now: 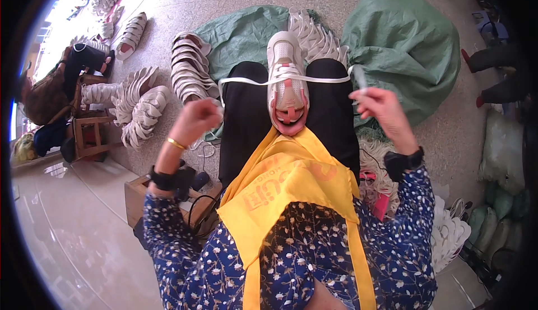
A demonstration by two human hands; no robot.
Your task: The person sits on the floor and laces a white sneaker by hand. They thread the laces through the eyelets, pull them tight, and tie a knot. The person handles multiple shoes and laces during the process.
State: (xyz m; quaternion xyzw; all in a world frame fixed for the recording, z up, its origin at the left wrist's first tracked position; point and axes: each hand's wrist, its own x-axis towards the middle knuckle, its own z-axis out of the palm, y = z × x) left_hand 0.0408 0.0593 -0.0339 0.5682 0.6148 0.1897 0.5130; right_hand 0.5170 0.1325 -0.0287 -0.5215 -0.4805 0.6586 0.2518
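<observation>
A white and pink sneaker [287, 46] rests between my knees, toe pointing away from me and its opening toward me. A flat white shoelace [244, 80] runs across its front part and stretches out to both sides. Left of the shoe, my left hand [197, 120] is closed in a pinch on one end of the lace. On the other side, my right hand [383, 108] pinches the opposite end, which is blurred near the fingertips. Neither hand touches the sneaker.
Stacked shoe uppers [193, 66] lie left of my knees, with more [143, 105] farther left. A large green sack [400, 46] stands at the far right. A wooden box [140, 198] sits by my left elbow. Bundled white laces [375, 156] lie beside my right thigh. Another person [493, 74] is at the right edge.
</observation>
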